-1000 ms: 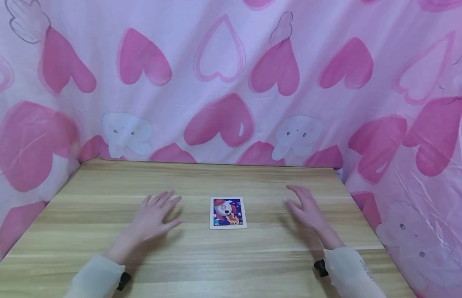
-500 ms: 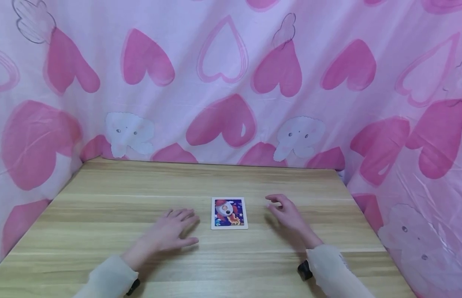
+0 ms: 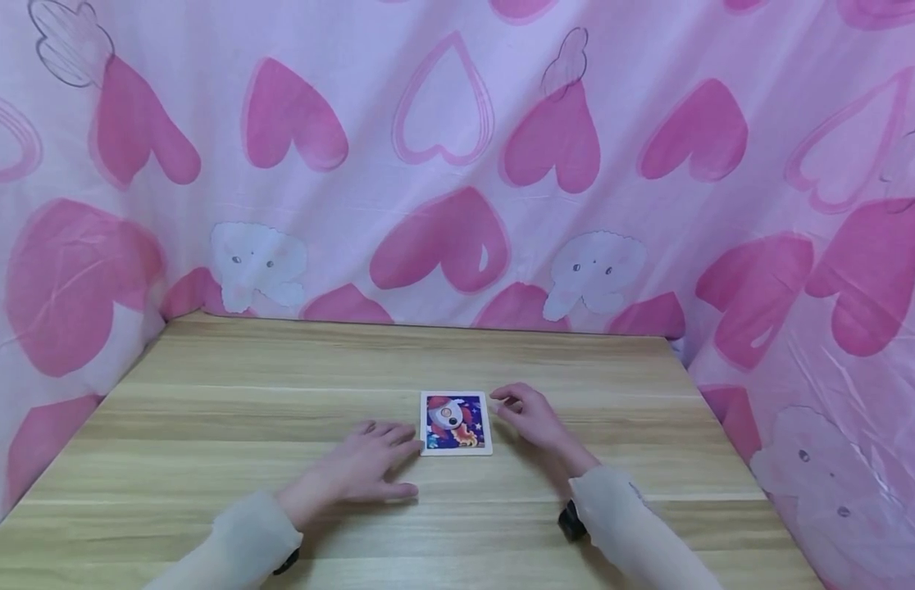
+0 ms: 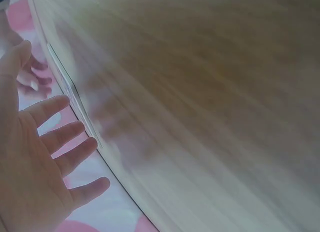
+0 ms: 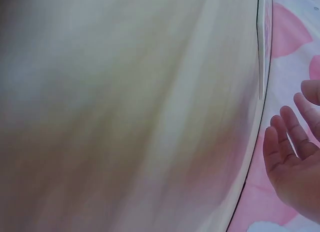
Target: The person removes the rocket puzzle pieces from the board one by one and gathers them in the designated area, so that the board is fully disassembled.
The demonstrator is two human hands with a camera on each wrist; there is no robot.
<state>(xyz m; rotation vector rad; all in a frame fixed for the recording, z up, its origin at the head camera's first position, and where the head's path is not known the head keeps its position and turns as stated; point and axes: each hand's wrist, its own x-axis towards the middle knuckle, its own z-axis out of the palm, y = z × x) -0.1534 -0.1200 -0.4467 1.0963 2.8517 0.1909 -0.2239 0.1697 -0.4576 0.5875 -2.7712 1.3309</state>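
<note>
A square picture card or thin puzzle [image 3: 456, 423] with a white border lies flat on the wooden table; its print shows a rocket with flames on dark blue. My left hand [image 3: 365, 463] is at its left side, fingers spread and fairly straight, the index fingertip right at the card's lower left edge. On the other side my right hand [image 3: 533, 416] has its fingertips close to the upper right edge, fingers slightly bent. In the left wrist view the card [image 4: 72, 94] appears edge-on beside the left fingertips. The right wrist view shows the relaxed right hand [image 5: 295, 157] holding nothing.
The wood-grain table [image 3: 302, 352] reaches back to a pink curtain [image 3: 339, 123] printed with hearts and white animal faces, which also hangs along both sides. A black wrist device [image 3: 572, 521] sits at the right sleeve.
Both hands have moved inward toward the card from either side, the left one rightward and nearer, the right one leftward. The card has stayed in place on the table.
</note>
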